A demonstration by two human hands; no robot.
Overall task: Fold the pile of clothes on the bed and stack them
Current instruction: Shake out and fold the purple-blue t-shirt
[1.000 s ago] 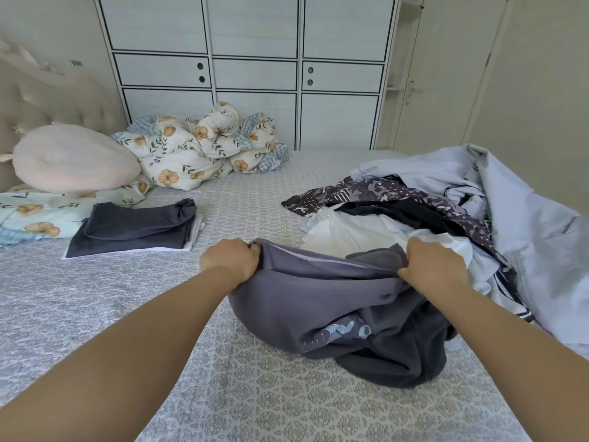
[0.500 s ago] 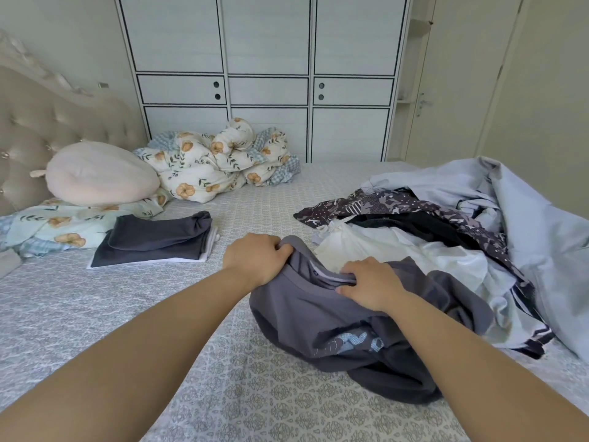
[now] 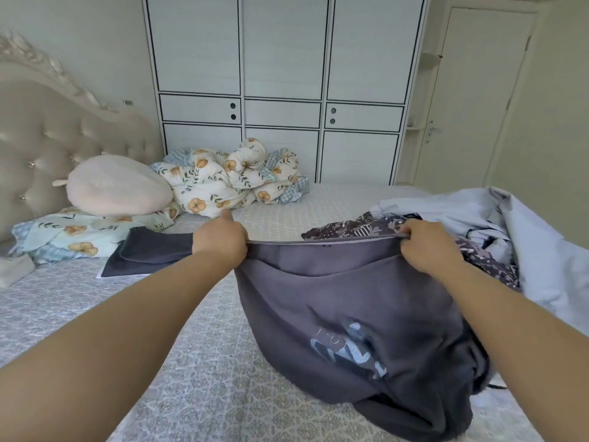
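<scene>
Head view, the only view supplied: the left hand (image 3: 220, 239) and the right hand (image 3: 425, 245) each clench one end of the top edge of a dark grey garment (image 3: 350, 314), pulling that edge taut and roughly level between them. The garment is raised off the bed (image 3: 191, 378) at that edge, while its lower part sags and bunches onto the patterned cover near the camera. Judged purpose of the hold: stretching the edge square lets the cloth hang open so seams can be lined up before folding. The garment is thick-looking, matte, with a pale blue printed motif low on its front, partly creased and unreadable. A lighter band runs along the stretched edge. The unfolded pile (image 3: 478, 224) lies just behind and to the right of the right hand, comprising a dark patterned piece and pale blue fabric. The folded stack (image 3: 149, 253), dark cloth over a white piece, sits on the bed to the left, partly behind the left forearm, presumably kept apart from the pile to avoid mixing.
</scene>
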